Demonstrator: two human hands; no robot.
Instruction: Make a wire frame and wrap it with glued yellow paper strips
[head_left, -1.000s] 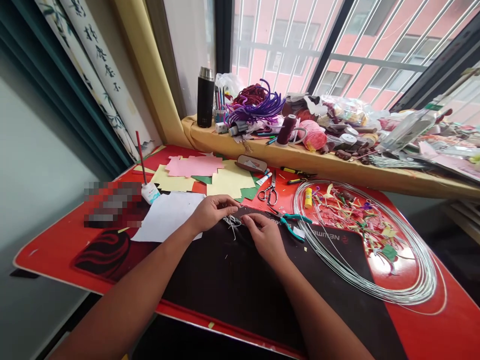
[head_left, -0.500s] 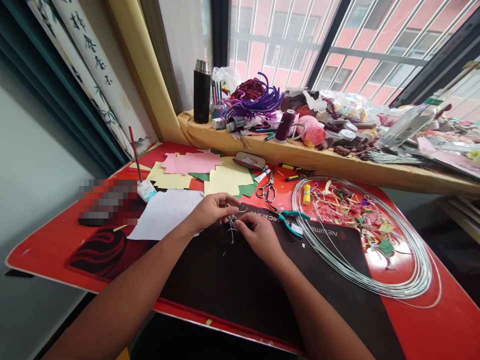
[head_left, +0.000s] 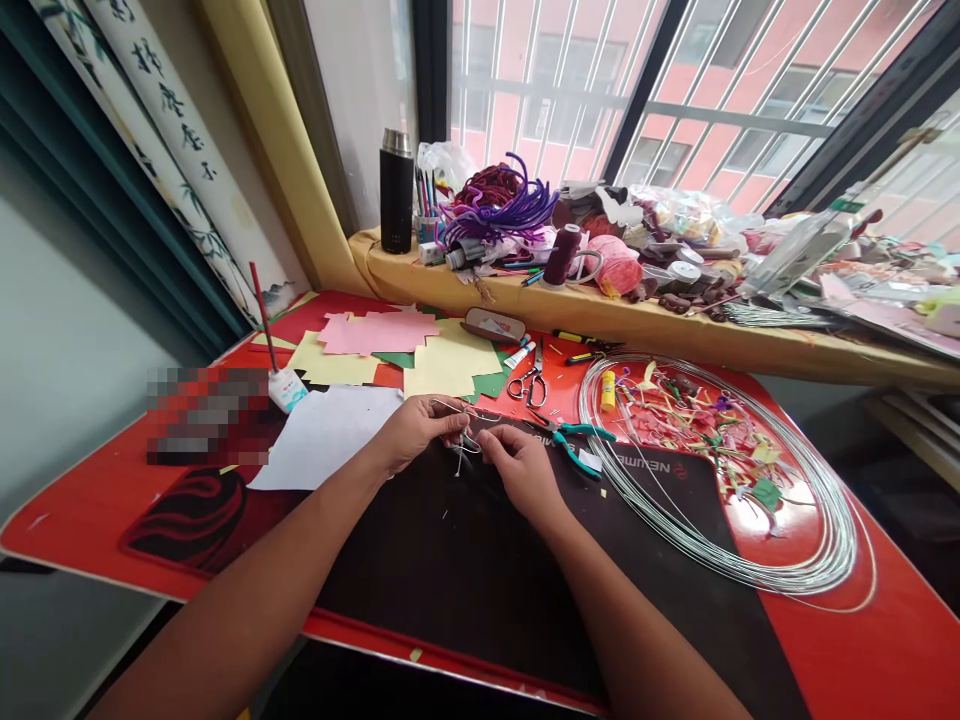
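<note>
blurred-out dark object [head_left: 214, 415], unidentifiable; thin wires [head_left: 466, 442], partly hidden by left hand [head_left: 420, 430] and right hand [head_left: 519, 465], too fine to trace; tabletop [head_left: 892, 640], cut off at right edge.

You have open room over the near middle of the black mat [head_left: 450, 570]. Right of your right hand [head_left: 525, 472], pliers [head_left: 589, 430] and a wire coil [head_left: 750, 574] bar a low pass; at left, a bottle [head_left: 285, 390] with a tall stick [head_left: 262, 310] does.

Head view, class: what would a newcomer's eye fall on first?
Probably the big coil of silvery wire at the red table's right, around colourful scraps. Next, vivid purple cords piled on the cluttered windowsill. Centrally, the left hand and right hand have thin pale strands between them.
</note>
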